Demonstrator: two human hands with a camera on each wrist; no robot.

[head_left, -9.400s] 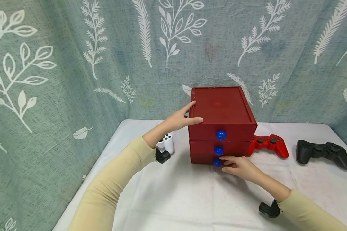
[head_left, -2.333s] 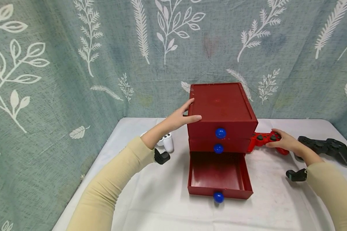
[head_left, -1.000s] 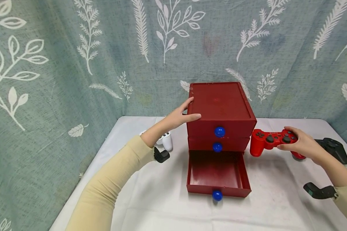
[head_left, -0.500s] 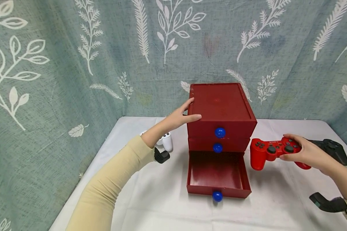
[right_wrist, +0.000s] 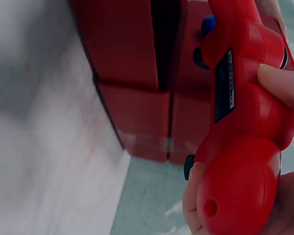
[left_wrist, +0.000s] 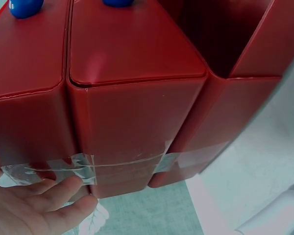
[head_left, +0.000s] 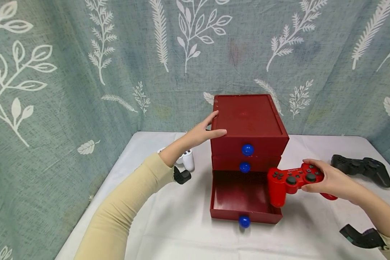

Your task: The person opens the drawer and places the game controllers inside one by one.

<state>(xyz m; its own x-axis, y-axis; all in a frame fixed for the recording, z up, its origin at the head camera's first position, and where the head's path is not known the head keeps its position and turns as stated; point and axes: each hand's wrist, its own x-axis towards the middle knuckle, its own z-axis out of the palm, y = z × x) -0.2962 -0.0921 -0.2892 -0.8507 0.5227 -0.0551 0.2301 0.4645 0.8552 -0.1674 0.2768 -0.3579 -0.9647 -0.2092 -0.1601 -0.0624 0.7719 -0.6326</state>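
Note:
In the head view a dark red drawer box [head_left: 250, 115] with blue knobs stands on the white-covered table. Its bottom drawer [head_left: 240, 196] is pulled out, and bare red floor shows inside. My left hand [head_left: 199, 135] rests on the box's upper left edge, thumb over the top; in the left wrist view its fingers [left_wrist: 63, 196] lie along the taped side. My right hand [head_left: 328, 182] grips a red game controller [head_left: 287, 182] by its right part, raised, with its left handle overlapping the drawer's right wall. The right wrist view shows the controller's underside [right_wrist: 240, 107] and my thumb across it.
A black game controller [head_left: 362, 169] lies to the right on the table [head_left: 182, 231]. Left of the box, a white game controller [head_left: 186, 160] is partly hidden behind my left forearm. A patterned green curtain [head_left: 169, 90] hangs behind and to the left.
The bottom drawer was pulled out. My right hand then took the red controller from beside the box, lifted it, and brought it forward and left to the drawer. My left hand stayed on the box.

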